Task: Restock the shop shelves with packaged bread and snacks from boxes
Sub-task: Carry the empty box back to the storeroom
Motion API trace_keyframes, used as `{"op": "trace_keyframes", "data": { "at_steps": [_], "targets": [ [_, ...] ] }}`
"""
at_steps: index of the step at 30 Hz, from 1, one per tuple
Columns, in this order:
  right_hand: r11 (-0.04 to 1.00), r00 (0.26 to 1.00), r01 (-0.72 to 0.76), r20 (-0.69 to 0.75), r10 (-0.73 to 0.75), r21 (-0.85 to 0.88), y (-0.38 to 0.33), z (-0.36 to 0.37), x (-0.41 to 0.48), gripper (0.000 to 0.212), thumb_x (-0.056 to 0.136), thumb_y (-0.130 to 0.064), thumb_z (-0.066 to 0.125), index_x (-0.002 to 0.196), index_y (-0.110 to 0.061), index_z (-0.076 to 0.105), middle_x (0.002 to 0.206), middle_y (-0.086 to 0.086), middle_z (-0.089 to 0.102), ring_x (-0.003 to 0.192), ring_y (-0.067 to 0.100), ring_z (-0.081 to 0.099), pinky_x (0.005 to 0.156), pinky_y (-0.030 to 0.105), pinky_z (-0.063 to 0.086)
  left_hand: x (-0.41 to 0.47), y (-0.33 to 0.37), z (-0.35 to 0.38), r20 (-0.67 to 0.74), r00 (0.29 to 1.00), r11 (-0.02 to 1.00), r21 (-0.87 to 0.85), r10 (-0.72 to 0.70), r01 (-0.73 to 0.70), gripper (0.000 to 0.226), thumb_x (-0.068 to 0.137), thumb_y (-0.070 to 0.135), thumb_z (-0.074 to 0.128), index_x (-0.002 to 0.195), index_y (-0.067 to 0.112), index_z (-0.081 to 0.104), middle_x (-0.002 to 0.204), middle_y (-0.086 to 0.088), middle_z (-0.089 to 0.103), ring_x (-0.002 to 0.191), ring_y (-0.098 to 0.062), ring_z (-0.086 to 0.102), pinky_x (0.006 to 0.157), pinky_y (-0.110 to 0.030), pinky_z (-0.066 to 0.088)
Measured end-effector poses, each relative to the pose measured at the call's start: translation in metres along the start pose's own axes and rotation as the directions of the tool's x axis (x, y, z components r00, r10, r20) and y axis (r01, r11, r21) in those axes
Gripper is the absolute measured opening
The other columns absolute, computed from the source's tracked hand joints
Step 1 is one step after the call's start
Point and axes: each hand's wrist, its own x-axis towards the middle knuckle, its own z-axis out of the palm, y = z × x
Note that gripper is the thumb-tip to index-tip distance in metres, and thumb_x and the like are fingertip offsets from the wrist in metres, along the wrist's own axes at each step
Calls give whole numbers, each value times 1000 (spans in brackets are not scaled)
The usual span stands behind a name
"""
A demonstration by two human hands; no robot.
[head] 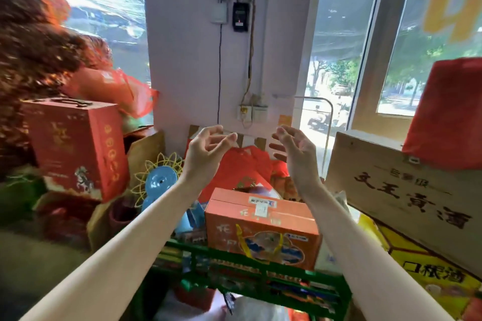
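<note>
both bare hands raised mid-frame, left hand (206, 150) and right hand (294, 150) loosely curled, nothing held, glossy orange cardboard box (260, 227) seen below, green plastic crate (273, 276) underneath

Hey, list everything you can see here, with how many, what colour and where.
orange carton: one, orange, centre, below the hands.
crate: one, green, bottom centre.
gift box: one, red, left.
fan: one, blue, left of the orange carton.
lettered box: one, brown, right.
yellow carton: one, yellow, lower right.
plastic bags: several, red, behind the orange carton.
meter: one, black, on the wall.
left hand: one, raised, empty.
right hand: one, raised, empty.
</note>
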Motion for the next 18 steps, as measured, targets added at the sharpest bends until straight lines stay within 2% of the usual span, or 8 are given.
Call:
{"op": "trace_keyframes", "data": {
  "at_steps": [3, 5, 8, 12, 16, 18],
  "targets": [
    [998, 995, 4, 99, -10, 61, 2, 18, 15, 7, 96, -28, 55, 102, -25, 57, 98, 1, 67, 88, 17, 67, 85, 35, 54, -6, 5, -14, -107, 994, 999, 50, -1, 6, 42, 89, 35, 65, 125, 14, 56, 102, 5, 66, 81, 3, 60, 62, -5, 45],
    [995, 986, -4, 169, -12, 99, 2, 34, 21, 11, 93, -33, 60, 103, -27, 59, 99, 1, 69, 92, 23, 69, 88, 44, 54, -13, 9, -26, -200, 980, 997, 67, -17, 31, 43, 88, 35, 65, 125, 14, 57, 100, 4, 68, 76, 3, 61, 60, -6, 45],
    [978, 959, -57, 284, -2, 200, 3, 63, 20, 14, 92, -33, 63, 104, -27, 61, 95, -2, 70, 88, 23, 70, 82, 47, 53, -32, 15, -50, -337, 941, 994, 88, -31, 64, 37, 89, 30, 66, 121, 13, 59, 94, 5, 67, 69, 12, 61, 60, -6, 44],
    [936, 906, -132, 422, -20, 326, -6, 118, 5, 9, 94, -27, 60, 103, -25, 62, 89, -4, 71, 82, 18, 69, 79, 37, 54, -64, 28, -96, -489, 871, 971, 184, -45, 154, 41, 87, 42, 65, 123, 23, 58, 99, 14, 64, 88, 6, 60, 72, -11, 43],
    [901, 830, -186, 553, -69, 391, -29, 183, -25, 25, 95, -29, 59, 116, -17, 62, 97, -2, 71, 91, 19, 71, 81, 35, 54, -95, 45, -156, -635, 771, 939, 240, -40, 247, 48, 88, 46, 63, 129, 23, 55, 112, 5, 64, 104, -7, 60, 76, -14, 43],
    [885, 802, -202, 589, -96, 420, -38, 212, -37, 26, 95, -31, 59, 117, -17, 60, 100, -2, 70, 93, 18, 70, 83, 36, 54, -107, 52, -179, -678, 734, 928, 256, -28, 272, 49, 87, 46, 62, 130, 23, 55, 117, 3, 64, 109, -12, 60, 85, -19, 45]
  ]
}}
